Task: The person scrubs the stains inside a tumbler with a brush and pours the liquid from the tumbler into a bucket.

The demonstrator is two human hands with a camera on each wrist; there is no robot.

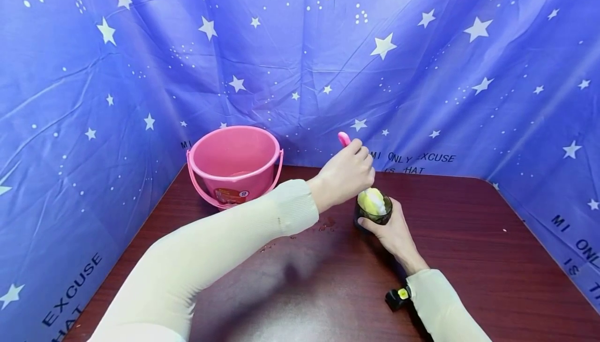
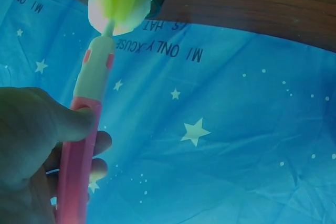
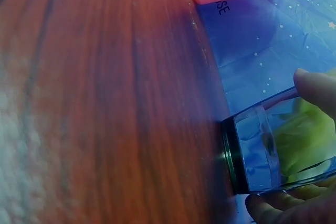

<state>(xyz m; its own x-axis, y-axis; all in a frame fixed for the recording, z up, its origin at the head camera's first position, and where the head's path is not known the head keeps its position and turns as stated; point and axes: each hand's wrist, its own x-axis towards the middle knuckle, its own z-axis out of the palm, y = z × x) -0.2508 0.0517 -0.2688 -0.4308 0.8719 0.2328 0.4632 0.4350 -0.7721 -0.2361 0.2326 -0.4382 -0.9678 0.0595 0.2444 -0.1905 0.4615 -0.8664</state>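
My left hand [image 1: 346,173] grips the pink and white handle of a sponge cup brush [image 2: 81,145], its thumb lying along the pink part. The brush's yellow and white sponge head [image 1: 372,202] sits inside a dark tinted glass [image 3: 257,148]. In the right wrist view the glass is see-through, and the yellow-green sponge shows partway down, above the thick base. My right hand [image 1: 392,230] holds the glass around its side, thumb on one side and fingers on the other. The glass stands close over the brown table [image 1: 450,243].
A pink bucket [image 1: 234,149] with its handle hanging down in front stands at the back left. Water drops [image 1: 326,224] lie on the table between bucket and glass. A black wrist device [image 1: 397,298] sits by the right sleeve. A blue star-patterned curtain [image 1: 300,61] surrounds the table.
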